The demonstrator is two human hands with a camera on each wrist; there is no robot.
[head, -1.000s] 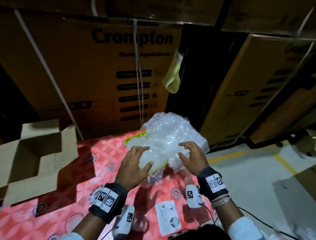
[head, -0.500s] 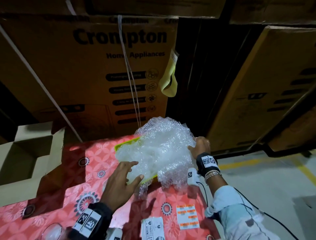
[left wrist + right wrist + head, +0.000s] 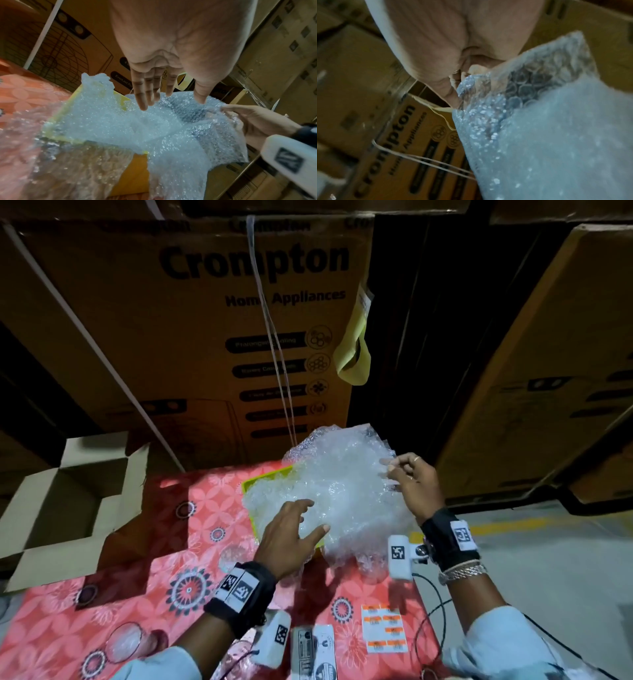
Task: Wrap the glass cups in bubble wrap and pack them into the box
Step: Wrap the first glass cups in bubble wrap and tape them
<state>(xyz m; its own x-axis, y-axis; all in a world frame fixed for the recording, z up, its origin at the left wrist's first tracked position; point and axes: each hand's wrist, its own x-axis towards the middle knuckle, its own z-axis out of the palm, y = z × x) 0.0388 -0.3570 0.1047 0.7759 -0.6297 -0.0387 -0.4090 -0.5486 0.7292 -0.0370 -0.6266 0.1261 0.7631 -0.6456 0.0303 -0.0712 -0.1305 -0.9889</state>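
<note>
Bubble wrap [image 3: 337,494] sits in a crumpled heap on a yellow tray [image 3: 265,477] at the far right of the red floral tablecloth [image 3: 164,546]; part of the sheet spills over the tray's near edge onto the cloth.

My right hand [image 3: 416,486] pinches the wrap's far right edge between thumb and curled fingers; the right wrist view shows the film bunched against my fingertips [image 3: 453,94]. That edge is raised above the heap.

My left hand [image 3: 291,537] is spread, fingers [image 3: 144,97] straight and slightly apart, palm down over the near left part of the heap. Fingertips are at the wrap's surface; I cannot tell whether they press it. It grips nothing.

Open cardboard box [image 3: 66,508] stands at the left edge of the table, flaps out, well apart from the wrap.

One glass cup [image 3: 125,642] lies on the cloth near my left forearm, unwrapped.

Sticker sheet [image 3: 383,628] with orange labels and a white printed label [image 3: 315,652] lie on the near side of the cloth, between my wrists. Large Crompton cartons [image 3: 212,320] are stacked behind the table.
</note>
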